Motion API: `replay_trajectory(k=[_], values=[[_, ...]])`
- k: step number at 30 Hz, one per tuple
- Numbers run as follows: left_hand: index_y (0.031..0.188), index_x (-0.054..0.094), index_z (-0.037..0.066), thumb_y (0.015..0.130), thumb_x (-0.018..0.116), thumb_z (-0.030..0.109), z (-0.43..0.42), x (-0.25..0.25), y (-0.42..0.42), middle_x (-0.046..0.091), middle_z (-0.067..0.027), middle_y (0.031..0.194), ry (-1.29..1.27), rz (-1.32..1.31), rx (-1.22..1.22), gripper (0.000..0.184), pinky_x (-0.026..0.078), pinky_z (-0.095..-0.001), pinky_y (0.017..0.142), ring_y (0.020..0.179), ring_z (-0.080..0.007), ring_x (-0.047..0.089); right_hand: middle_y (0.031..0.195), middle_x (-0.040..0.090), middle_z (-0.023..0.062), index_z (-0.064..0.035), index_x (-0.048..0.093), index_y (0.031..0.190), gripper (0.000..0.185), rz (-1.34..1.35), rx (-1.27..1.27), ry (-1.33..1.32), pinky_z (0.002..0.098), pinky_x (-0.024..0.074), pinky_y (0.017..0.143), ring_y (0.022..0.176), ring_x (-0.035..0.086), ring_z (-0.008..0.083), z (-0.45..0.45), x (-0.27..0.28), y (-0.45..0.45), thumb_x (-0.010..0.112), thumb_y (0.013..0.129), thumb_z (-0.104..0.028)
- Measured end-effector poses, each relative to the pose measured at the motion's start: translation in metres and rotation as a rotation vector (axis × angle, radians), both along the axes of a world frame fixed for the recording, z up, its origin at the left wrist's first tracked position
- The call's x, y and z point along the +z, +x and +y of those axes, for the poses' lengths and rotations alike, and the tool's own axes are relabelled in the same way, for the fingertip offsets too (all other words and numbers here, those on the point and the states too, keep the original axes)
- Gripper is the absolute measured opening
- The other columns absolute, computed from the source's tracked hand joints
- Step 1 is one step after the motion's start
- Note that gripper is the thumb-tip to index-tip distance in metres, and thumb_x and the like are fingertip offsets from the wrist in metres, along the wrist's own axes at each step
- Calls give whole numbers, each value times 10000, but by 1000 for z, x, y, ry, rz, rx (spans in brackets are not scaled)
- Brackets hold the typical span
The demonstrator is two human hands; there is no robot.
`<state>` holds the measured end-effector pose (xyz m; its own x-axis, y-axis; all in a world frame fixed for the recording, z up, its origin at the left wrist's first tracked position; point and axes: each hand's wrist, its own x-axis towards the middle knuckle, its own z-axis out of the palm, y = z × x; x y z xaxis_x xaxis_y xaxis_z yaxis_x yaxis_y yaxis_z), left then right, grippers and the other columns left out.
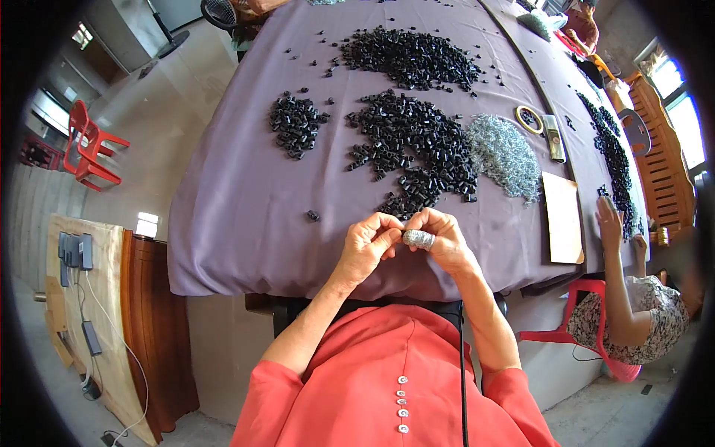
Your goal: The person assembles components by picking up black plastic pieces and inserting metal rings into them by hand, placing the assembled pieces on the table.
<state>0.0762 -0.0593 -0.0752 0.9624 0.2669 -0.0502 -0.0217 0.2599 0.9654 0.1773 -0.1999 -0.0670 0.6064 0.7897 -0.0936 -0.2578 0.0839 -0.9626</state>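
My left hand [366, 249] and my right hand [442, 242] meet at the near edge of the cloth-covered table, both with fingers pinched together. Whatever small piece they hold between them is mostly hidden by the fingertips. Silvery tape [418, 239] wraps a digit of my right hand. Just beyond my fingers spreads a heap of small black plastic parts [413, 141]. To its right lies a pile of small shiny metal parts [506, 156]. A smaller cluster of black parts [296, 124] sits to the left, with a few loose pieces [313, 216] nearer me.
Another black heap [410, 57] lies farther back. On the right are a tape roll [529, 119], a flat narrow packet [554, 138] and a cardboard sheet [562, 217]. A co-worker [625, 298] sits at right by more black parts. A red chair [91, 145] stands left.
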Motion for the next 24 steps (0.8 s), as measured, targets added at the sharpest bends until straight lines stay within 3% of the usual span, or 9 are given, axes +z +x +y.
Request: replay_trajectory(k=[9,12,24], values=[[907,581,56,894,526,68,-3,-1,1,558,21,695,110,-59,39,58,379,-168,473,539,-24,456,734,614,43,-28,570,786,94,-11,9,-20,216,434,590,643,528,78,1,4,0,663,777,-39],[896,555,53,901,513,59,0,4,0,551,17,690,-33,-27,-70,43,377,-168,468,529,-25,449,733,615,43,-27,569,787,95,7,83,22,213,433,590,647,530,79,-2,3,3,662,777,-40],[861,532,59,900,522,58,-3,4,-1,555,9,690,-45,-95,-102,40,348,-161,436,510,-21,440,697,592,56,-39,560,692,218,35,78,53,213,394,541,595,511,96,0,7,2,753,695,-142]])
